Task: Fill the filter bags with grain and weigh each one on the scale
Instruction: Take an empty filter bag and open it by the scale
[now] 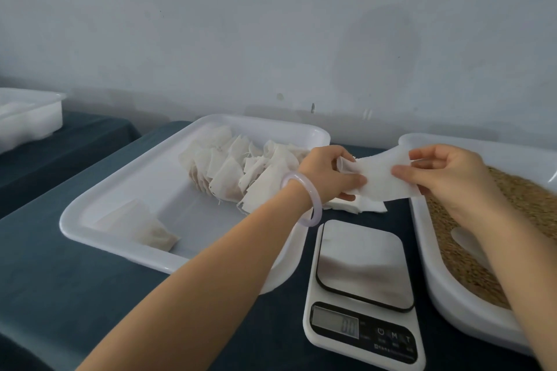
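A flat white filter bag (380, 179) hangs in the air above the table, held at both ends. My left hand (327, 173) pinches its left end and my right hand (446, 173) pinches its right end. Below them stands a white kitchen scale (363, 262) with a bare steel platform; its display reads zero. On the right, a white tray (446, 304) holds brown grain (512, 187) with a white scoop (467, 239) lying in it. The white tray (90, 214) on the left holds several filled bags (238, 166).
A small stack of empty bags (360, 205) lies on the dark blue tablecloth (45, 265) behind the scale. One more filled bag (144, 226) lies in the left tray's front corner. Another white bin (27, 116) stands at far left on a second table. A wall rises close behind.
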{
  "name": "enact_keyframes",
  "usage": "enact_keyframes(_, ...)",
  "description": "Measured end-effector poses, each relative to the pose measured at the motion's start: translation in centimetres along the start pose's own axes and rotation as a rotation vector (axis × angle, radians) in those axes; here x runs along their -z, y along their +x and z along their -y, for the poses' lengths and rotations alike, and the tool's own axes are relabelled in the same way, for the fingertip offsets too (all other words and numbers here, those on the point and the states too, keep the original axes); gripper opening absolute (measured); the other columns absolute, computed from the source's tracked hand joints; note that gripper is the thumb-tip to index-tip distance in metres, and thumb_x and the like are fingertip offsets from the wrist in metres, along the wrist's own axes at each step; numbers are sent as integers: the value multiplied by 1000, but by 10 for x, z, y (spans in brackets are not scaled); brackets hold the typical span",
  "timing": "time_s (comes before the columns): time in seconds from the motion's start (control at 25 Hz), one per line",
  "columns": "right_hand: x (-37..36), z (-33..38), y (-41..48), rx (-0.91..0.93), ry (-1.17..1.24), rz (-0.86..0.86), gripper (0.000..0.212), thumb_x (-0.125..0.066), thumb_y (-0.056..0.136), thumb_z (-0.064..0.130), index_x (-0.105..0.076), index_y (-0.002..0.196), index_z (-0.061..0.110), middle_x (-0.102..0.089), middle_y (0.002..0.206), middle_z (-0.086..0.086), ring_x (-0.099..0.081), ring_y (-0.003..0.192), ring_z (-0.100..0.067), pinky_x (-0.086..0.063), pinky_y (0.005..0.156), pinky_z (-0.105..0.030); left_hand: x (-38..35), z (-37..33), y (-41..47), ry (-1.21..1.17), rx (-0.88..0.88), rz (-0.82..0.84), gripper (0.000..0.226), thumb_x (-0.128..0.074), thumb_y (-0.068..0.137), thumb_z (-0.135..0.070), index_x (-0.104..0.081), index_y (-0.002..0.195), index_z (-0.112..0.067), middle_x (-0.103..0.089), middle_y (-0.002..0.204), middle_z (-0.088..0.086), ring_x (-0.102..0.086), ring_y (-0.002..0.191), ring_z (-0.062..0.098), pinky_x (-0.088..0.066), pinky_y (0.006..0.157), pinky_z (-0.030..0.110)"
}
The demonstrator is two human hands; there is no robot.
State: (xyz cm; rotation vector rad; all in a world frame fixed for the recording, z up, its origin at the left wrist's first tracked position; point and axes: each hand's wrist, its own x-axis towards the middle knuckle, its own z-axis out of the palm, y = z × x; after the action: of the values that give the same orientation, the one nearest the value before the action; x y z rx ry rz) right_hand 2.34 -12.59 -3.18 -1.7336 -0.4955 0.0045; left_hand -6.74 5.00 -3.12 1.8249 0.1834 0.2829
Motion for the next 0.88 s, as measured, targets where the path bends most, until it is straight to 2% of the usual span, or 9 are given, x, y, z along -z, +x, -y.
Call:
enact_keyframes(0.16, 0, 5, -5, 34, -76, 54, 15, -80, 72, 12, -70, 79, 21, -72, 68, 9, -67, 56, -5, -47, 48, -11, -3, -3, -2, 25, 39, 49, 33, -80, 74, -22, -58, 98, -14, -63, 93, 5, -64, 73, 14, -53, 55, 21)
enact_keyframes(0.2, 0, 7, -7, 47, -112, 77, 14, -80, 73, 13, -70, 79, 21, -72, 69, 10, -67, 57, -6, -47, 48, -11, -3, -5, -3, -11, 54, 44, 38, -78, 76, -30, -60, 103, -10, -64, 96, 5, -65, 80, 17, -53, 60, 24)
enact_keyframes(0.28, -2, 11, -10, 66, -178, 109, 13, -80, 72, 17, -70, 77, 23, -72, 69, 12, -66, 59, -2, -47, 52, -11, -1, -8, -4, -46, 64, 17, 38, -69, 82, -42, -66, 100, -8, -65, 91, 4, -64, 86, 22, -53, 74, 33)
enact_keyframes(0.4, -3, 17, -15, 99, -269, 163, 12, -81, 70, 22, -70, 74, 24, -70, 71, 17, -64, 65, 5, -43, 56, -6, -1, -10, -6, 2, 112, 107, 32, -59, 91, -37, -65, 68, -15, -58, 69, 2, -57, 68, 22, -45, 68, 31)
enact_keyframes(0.52, -4, 19, -18, 131, -301, 193, 11, -79, 73, 20, -69, 76, 21, -69, 71, 19, -62, 68, 9, -39, 56, 1, -4, -8, -7, 88, 125, 177, 54, -56, 94, -25, -50, 40, -22, -43, 44, -8, -42, 42, 10, -36, 49, 20)
enact_keyframes(0.6, -4, 19, -19, 143, -289, 185, 10, -78, 75, 20, -68, 78, 20, -69, 72, 18, -63, 69, 7, -41, 58, 0, -4, -9, -8, 111, 107, 205, 50, -58, 92, -34, -55, 43, -23, -48, 49, -7, -46, 46, 11, -36, 53, 20)
enact_keyframes(0.68, -4, 19, -19, 144, -284, 183, 11, -78, 75, 21, -68, 78, 22, -70, 74, 15, -64, 71, 2, -46, 62, -7, -4, -10, -10, 154, 82, 223, 34, -62, 88, -41, -62, 62, -18, -53, 64, 2, -50, 59, 16, -38, 60, 24)
enact_keyframes(0.8, -5, 18, -20, 144, -277, 195, 11, -78, 74, 20, -68, 77, 23, -70, 77, 13, -65, 74, -1, -49, 67, -12, -6, -5, -6, 263, 61, 173, 31, -62, 90, -28, -57, 61, -19, -50, 54, -9, -48, 51, 7, -37, 49, 14)
enact_keyframes(0.88, -6, 18, -21, 142, -272, 208, 14, -80, 72, 21, -68, 76, 24, -70, 77, 16, -65, 73, 0, -50, 65, -11, -7, -4, -4, 291, 35, 150, 30, -63, 89, -26, -56, 60, -20, -49, 54, -10, -47, 52, 6, -37, 51, 14)
